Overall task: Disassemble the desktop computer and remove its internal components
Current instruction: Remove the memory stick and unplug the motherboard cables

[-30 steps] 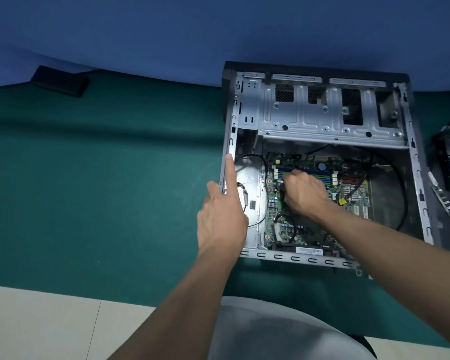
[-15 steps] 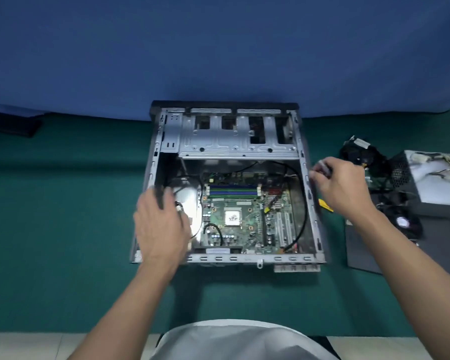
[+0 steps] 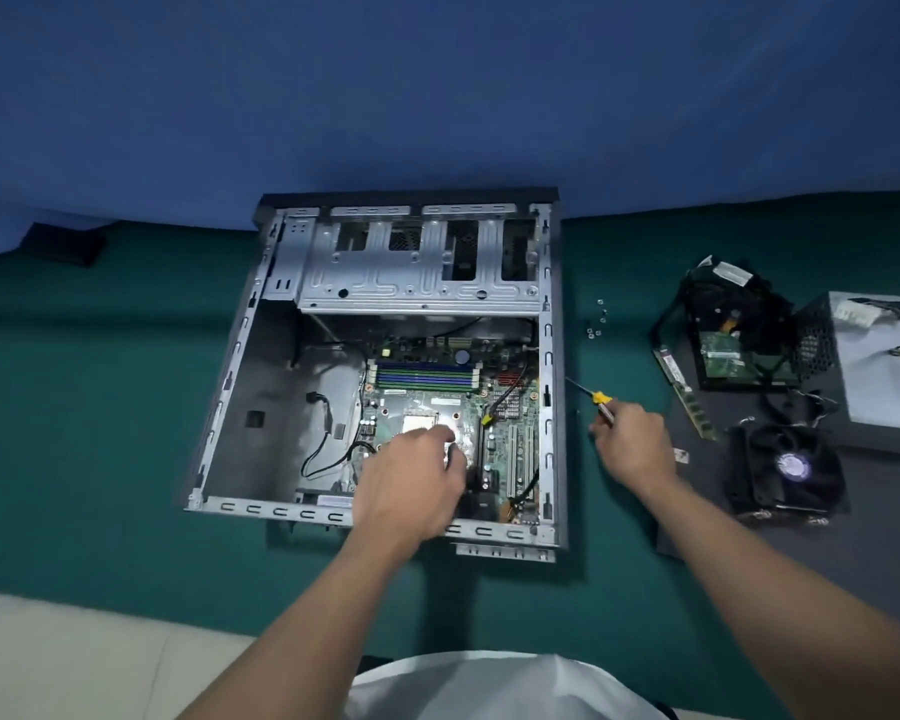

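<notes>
An open metal computer case (image 3: 261, 366) lies flat on the green cloth, its drive cage at the far end. The green motherboard (image 3: 510, 439) sits in the case's right half, with RAM slots (image 3: 424, 376) across its top. My left hand (image 3: 411, 475) hovers over the motherboard's near part, fingers curled and spread, holding nothing I can see. My right hand (image 3: 632, 444) is outside the case's right wall, closed on a yellow-handled screwdriver (image 3: 596, 398) whose tip points up-left toward the case.
Several loose screws (image 3: 596, 319) lie right of the case. Further right are a RAM stick (image 3: 684, 394), a black drive assembly (image 3: 733, 330), a cooler fan (image 3: 788, 467) and a power supply (image 3: 884, 356). A dark object (image 3: 63, 244) lies at far left.
My right hand left the motherboard, moved out over the case's right wall and now holds the screwdriver beside it. My left hand shifted from the case's left edge to over the motherboard.
</notes>
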Tool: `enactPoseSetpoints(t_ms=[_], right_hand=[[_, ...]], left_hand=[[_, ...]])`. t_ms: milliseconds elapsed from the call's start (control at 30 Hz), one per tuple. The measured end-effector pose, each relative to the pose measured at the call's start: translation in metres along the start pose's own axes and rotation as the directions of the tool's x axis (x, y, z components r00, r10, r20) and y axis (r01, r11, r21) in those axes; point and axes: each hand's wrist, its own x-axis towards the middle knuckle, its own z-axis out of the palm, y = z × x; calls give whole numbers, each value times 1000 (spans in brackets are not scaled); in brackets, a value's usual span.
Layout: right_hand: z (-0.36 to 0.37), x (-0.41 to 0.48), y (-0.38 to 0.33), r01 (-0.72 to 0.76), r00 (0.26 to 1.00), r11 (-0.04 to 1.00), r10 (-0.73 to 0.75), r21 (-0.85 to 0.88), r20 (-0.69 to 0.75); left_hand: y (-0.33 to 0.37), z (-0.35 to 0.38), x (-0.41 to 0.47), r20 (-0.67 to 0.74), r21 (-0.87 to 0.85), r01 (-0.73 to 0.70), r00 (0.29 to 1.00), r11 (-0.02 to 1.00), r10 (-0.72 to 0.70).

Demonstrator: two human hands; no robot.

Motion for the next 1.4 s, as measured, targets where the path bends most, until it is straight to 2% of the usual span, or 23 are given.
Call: enactPoseSetpoints(t_ms=[200,300,367,467,500,533,567,600,700,800,867,933,1033,1100,1200,1400], right_hand=[[15,5,5,137,990,976,-139,-172,-1],[6,3,0,155,988,977,-155,-147,15],[-10,-2,-10,159,986,987,-161,-33,-52],[-44,-11,-33,195,974,942,-154,275,-164],[-58,-16,-43,214,975,876,-162,433,-155],[-72,-23,-56,224,974,768,-188,600,-122],[-86,-30,-70,222,970,655,-225,722,-95],[-98,-37,-83,240,958,593,-274,769,-87],[-117,-48,-114,392,900,685,-424,614,-101],[-108,-47,-141,415,891,780,-453,469,-34],[-88,-42,-153,467,882,863,-469,191,-40],[-69,-36,-162,488,873,868,-488,-95,23],[-45,-28,-168,452,892,806,-418,-381,174],[-35,-25,-170,408,913,808,-351,-424,210],[-26,-19,-173,372,927,817,-309,-440,211],[-13,-8,-177,337,939,841,-266,-424,219]], left_hand=[[2,-1,-1,17,15,62,998,998,-63],[2,1,0,13,29,63,998,998,-63],[1,1,-1,7,15,56,998,998,-57],[-6,2,1,23,-50,-3,1000,999,4],[-11,2,1,25,-63,-38,999,997,40],[-17,0,1,15,-43,-82,996,996,83],[-25,-2,1,-8,15,-128,992,992,128],[-35,-5,2,-29,89,-155,987,984,158],[-75,-17,3,-126,194,-122,981,973,148],[-103,-25,6,-182,201,-101,973,974,139],[-105,-25,10,-122,160,-111,984,981,131],[-101,-25,12,-67,122,-109,991,986,118],[-101,-24,8,-150,23,-84,985,996,87],[-102,-25,6,-191,-22,-53,980,998,47],[-100,-24,7,-152,-1,-3,988,1000,3],[-101,-25,9,-111,31,-17,994,999,20]])
